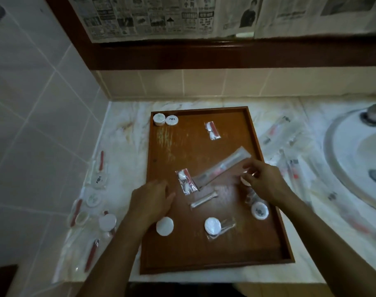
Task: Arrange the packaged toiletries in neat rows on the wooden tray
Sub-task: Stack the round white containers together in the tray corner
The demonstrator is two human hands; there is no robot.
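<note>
The right hand [262,181] pinches a small round white packet at its fingertips, just over the long clear toothbrush packet [222,167] lying slantwise mid-tray. The left hand [152,198] hovers open, holding nothing. Best to square that long packet with the wooden tray [275,239] edge first; loose discs [165,226] and sachets [186,182] crowd around it. More packets wait on the surface [127,129] either side.

Tray [255,133] and packets [290,166] on countertop [127,125]
</note>
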